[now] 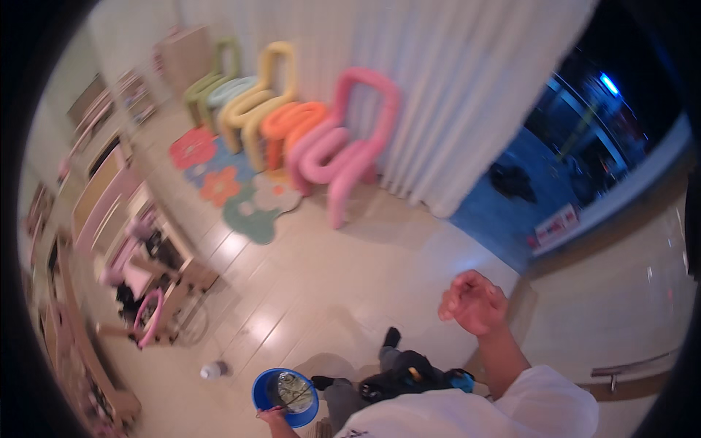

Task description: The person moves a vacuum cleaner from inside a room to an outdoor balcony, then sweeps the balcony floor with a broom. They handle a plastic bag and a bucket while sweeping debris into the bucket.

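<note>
My left hand point(269, 414) is low in the head view, at the near rim of a round blue bucket point(257, 390). It appears to grip the bucket's thin handle point(294, 400), which crosses over the opening. Inside the bucket is something pale and shiny, possibly water; its details are blurred. My right hand point(473, 304) is raised on the right, its fingers loosely curled and nothing visible in it. A black bag or pouch point(405, 372) hangs at my waist, with an orange item and a blue item beside it.
A white bottle or cup point(213, 370) is on the tiled floor point(350, 263). Padded tube chairs, including a pink one point(342, 148), line a white curtain point(432, 109) behind a flower-patterned rug point(219, 186). Wooden furniture point(159, 263) stands left. A dark doorway and a door handle point(630, 365) are right.
</note>
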The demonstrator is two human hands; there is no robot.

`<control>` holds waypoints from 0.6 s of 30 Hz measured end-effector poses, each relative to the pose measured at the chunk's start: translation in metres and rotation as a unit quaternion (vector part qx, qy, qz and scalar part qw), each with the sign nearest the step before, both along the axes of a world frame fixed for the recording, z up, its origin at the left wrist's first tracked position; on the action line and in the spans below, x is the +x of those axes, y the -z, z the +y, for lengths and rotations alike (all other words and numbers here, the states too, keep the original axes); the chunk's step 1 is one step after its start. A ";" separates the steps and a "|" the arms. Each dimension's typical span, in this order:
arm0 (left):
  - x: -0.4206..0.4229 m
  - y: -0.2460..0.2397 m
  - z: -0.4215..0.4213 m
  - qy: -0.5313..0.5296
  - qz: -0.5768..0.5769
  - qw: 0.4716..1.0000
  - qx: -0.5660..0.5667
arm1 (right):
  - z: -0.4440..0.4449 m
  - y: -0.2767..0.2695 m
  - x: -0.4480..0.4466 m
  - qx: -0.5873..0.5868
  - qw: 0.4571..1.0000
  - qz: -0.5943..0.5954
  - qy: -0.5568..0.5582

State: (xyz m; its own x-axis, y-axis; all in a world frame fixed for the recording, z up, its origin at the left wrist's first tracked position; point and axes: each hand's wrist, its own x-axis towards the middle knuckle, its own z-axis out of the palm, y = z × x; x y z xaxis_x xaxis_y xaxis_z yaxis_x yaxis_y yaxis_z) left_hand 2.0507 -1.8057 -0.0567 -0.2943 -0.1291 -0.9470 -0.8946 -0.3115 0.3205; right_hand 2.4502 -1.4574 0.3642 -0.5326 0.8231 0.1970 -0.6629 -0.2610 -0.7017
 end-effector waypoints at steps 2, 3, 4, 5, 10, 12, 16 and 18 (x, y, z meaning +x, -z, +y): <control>0.010 -0.018 0.038 0.060 -0.009 0.998 0.000 | 0.012 -0.015 0.067 0.039 0.998 0.025 0.049; 0.018 -0.023 0.060 0.035 -0.024 0.998 -0.036 | 0.015 -0.025 0.101 0.080 0.992 0.027 0.091; 0.031 -0.027 0.083 0.056 -0.017 0.998 -0.034 | 0.019 -0.035 0.137 0.116 0.984 0.028 0.133; 0.039 -0.030 0.111 0.061 -0.016 0.996 -0.058 | 0.018 -0.043 0.172 0.147 0.972 0.028 0.179; 0.094 -0.037 0.242 0.141 0.009 0.990 0.015 | -0.011 -0.080 0.329 0.207 0.892 0.059 0.397; 0.128 -0.038 0.283 0.235 -0.020 0.970 0.052 | -0.027 -0.087 0.371 0.216 0.858 0.075 0.460; 0.199 -0.037 0.388 0.282 0.029 0.959 0.008 | -0.045 -0.096 0.429 0.252 0.804 0.031 0.538; 0.240 -0.030 0.445 0.327 0.031 0.944 -0.017 | -0.043 -0.097 0.451 0.271 0.784 -0.017 0.558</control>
